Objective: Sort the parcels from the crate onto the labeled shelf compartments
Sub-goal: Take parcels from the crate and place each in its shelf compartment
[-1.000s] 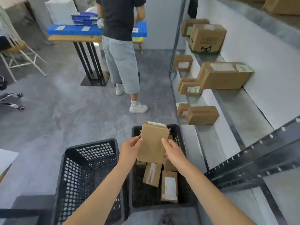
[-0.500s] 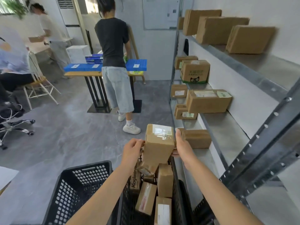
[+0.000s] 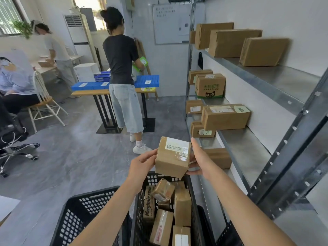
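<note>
I hold a small brown cardboard parcel with a white label on top, above the black crate. My left hand grips its left side and my right hand grips its right side. Several more parcels lie in the crate below. The metal shelf unit stands on my right, with cardboard boxes on three levels, among them a labelled box on the middle level.
A second black crate stands to the left of the first. A person in a dark shirt stands at a table with blue trays ahead. Two more people and chairs are at the far left.
The parcel has risen out of the crate between both hands and tilted so its labelled top faces me. My view has lifted toward the shelves and the room.
</note>
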{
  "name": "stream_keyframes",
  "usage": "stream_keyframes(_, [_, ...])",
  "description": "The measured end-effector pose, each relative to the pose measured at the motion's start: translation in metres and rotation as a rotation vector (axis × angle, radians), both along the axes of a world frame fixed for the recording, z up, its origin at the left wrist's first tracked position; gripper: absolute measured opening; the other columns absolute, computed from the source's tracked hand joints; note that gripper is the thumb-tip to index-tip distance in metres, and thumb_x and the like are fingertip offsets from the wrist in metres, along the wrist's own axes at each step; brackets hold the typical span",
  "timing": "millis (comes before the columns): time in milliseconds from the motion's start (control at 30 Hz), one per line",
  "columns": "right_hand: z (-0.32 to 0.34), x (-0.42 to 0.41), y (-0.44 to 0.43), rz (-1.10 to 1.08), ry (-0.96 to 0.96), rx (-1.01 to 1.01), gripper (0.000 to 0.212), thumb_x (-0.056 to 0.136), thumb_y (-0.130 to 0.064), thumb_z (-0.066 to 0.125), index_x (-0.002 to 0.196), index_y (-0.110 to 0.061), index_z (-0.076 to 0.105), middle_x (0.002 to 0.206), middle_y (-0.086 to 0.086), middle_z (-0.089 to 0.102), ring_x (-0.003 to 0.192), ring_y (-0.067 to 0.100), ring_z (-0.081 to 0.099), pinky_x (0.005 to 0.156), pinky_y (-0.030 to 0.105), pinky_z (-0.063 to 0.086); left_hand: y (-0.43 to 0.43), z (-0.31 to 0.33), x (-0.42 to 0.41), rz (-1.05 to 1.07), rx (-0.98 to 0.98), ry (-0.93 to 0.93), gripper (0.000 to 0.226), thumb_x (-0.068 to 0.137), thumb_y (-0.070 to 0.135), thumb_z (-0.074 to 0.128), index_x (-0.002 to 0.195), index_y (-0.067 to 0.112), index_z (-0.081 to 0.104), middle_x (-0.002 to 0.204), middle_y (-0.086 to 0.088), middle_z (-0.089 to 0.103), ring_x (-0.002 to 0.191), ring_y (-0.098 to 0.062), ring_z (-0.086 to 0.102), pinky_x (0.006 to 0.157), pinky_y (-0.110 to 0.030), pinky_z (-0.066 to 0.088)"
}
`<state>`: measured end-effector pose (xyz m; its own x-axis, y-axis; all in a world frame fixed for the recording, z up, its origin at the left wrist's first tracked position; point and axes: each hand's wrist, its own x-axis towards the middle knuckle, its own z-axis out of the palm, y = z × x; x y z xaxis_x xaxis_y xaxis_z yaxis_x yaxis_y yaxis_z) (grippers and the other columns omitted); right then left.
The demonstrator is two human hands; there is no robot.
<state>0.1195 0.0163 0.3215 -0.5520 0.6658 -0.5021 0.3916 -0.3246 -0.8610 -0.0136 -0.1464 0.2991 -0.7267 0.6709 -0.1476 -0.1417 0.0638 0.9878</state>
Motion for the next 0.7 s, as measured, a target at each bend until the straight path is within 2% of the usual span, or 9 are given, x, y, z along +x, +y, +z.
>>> stream_keyframes(100, [0.002, 0.003, -0.001, 0.013, 0.019, -0.01, 0.061, 0.096, -0.063, 0.04, 0.073, -0.012, 0.062, 0.082, 0.012, 0.071, 0.084, 0.027, 0.069, 0.088, 0.049, 0.058, 0.002, 0.003, 0.001, 0.025, -0.003, -0.085, 0.024, 0.099, 0.01, 0.054, 0.113, 0.015, 0.073, 0.109, 0.0, 0.075, 0.108, -0.017, 0.068, 0.102, -0.035, 0.051])
stream_keyframes(200, [0.004, 0.004, -0.004, 0.087, 0.03, 0.027, 0.051, 0.099, -0.052, 0.042, 0.072, -0.012, 0.059, 0.091, 0.015, 0.07, 0.087, 0.029, 0.069, 0.089, 0.047, 0.058, 0.002, 0.004, 0.002, 0.055, -0.014, -0.119, 0.022, 0.099, 0.013, 0.054, 0.109, 0.01, 0.074, 0.106, -0.006, 0.076, 0.109, -0.023, 0.068, 0.101, -0.037, 0.052])
stream_keyframes(267, [0.005, 0.002, -0.005, 0.146, 0.034, 0.083, 0.044, 0.101, -0.045, 0.04, 0.08, -0.014, 0.062, 0.09, 0.011, 0.069, 0.09, 0.027, 0.069, 0.094, 0.046, 0.056, 0.004, 0.004, 0.0, 0.065, -0.026, -0.111, 0.022, 0.099, 0.017, 0.054, 0.106, 0.009, 0.074, 0.108, -0.011, 0.074, 0.109, -0.025, 0.066, 0.103, -0.042, 0.05])
stream_keyframes(333, [0.004, -0.001, -0.006, 0.198, 0.046, 0.146, 0.037, 0.102, -0.04, 0.038, 0.097, -0.018, 0.066, 0.094, 0.005, 0.071, 0.095, 0.022, 0.069, 0.094, 0.044, 0.056, 0.006, 0.005, -0.002, 0.075, -0.042, -0.091, 0.023, 0.1, 0.019, 0.053, 0.102, 0.011, 0.074, 0.11, -0.013, 0.073, 0.107, -0.024, 0.065, 0.104, -0.046, 0.048])
stream_keyframes(400, [0.003, -0.003, -0.007, 0.209, 0.068, 0.18, 0.034, 0.101, -0.04, 0.039, 0.109, -0.018, 0.065, 0.1, 0.003, 0.072, 0.098, 0.019, 0.069, 0.092, 0.042, 0.058, 0.009, 0.006, -0.004, 0.088, -0.051, -0.077, 0.024, 0.101, 0.021, 0.051, 0.103, 0.014, 0.074, 0.108, -0.01, 0.074, 0.111, -0.024, 0.065, 0.104, -0.044, 0.049])
stream_keyframes(467, [0.001, -0.003, -0.008, 0.208, 0.079, 0.216, 0.032, 0.1, -0.041, 0.043, 0.105, -0.014, 0.06, 0.102, 0.004, 0.071, 0.1, 0.018, 0.068, 0.092, 0.044, 0.057, 0.01, 0.009, -0.005, 0.096, -0.059, -0.065, 0.025, 0.101, 0.022, 0.05, 0.102, 0.015, 0.075, 0.106, -0.007, 0.075, 0.112, -0.025, 0.065, 0.103, -0.042, 0.05])
stream_keyframes(533, [-0.001, -0.003, -0.009, 0.217, 0.073, 0.292, 0.026, 0.097, -0.04, 0.048, 0.091, -0.015, 0.051, 0.098, 0.002, 0.065, 0.097, 0.016, 0.064, 0.093, 0.049, 0.054, 0.01, 0.011, -0.005, 0.097, -0.056, -0.064, 0.027, 0.101, 0.024, 0.051, 0.095, 0.013, 0.075, 0.107, -0.014, 0.074, 0.109, -0.026, 0.066, 0.105, -0.045, 0.048])
stream_keyframes(600, [-0.002, -0.003, -0.011, 0.223, 0.065, 0.358, 0.021, 0.096, -0.035, 0.053, 0.091, -0.016, 0.045, 0.091, -0.002, 0.056, 0.087, 0.012, 0.057, 0.089, 0.045, 0.051, 0.008, 0.013, -0.005, 0.098, -0.04, -0.08, 0.028, 0.1, 0.026, 0.053, 0.092, 0.011, 0.075, 0.109, -0.017, 0.072, 0.105, -0.028, 0.066, 0.105, -0.047, 0.047])
stream_keyframes(700, [-0.002, -0.003, -0.013, 0.218, 0.097, 0.424, 0.022, 0.097, -0.023, 0.057, 0.111, -0.013, 0.043, 0.101, -0.008, 0.054, 0.09, 0.0, 0.053, 0.065, 0.018, 0.044, 0.009, 0.014, -0.003, 0.08, -0.034, -0.071, 0.025, 0.101, 0.025, 0.052, 0.101, 0.016, 0.076, 0.105, -0.01, 0.075, 0.112, -0.034, 0.064, 0.103, -0.047, 0.05])
